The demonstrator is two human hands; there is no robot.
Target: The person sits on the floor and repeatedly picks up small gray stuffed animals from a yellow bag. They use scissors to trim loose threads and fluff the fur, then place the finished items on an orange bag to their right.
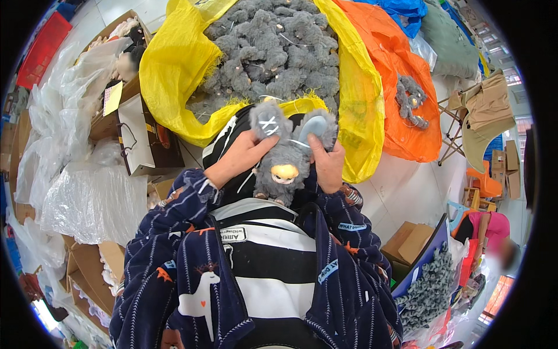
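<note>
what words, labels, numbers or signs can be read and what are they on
Wording left uncopied; text stands here:
White rectangular patch on the striped shirt: dark lettering.
Light blue patch on the right sleeve: lettering.
Another light blue patch on the dark blue jacket, front right: lettering.
Yellow paper at left: too small to read.
Grey plush toy: white crosses on one ear, no words.

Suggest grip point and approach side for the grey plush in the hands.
Probably the grey plush's furry lower body, from the wearer's side: left hand and right hand occupy the ear end, while the feet point toward the wearer, uncovered.
</note>
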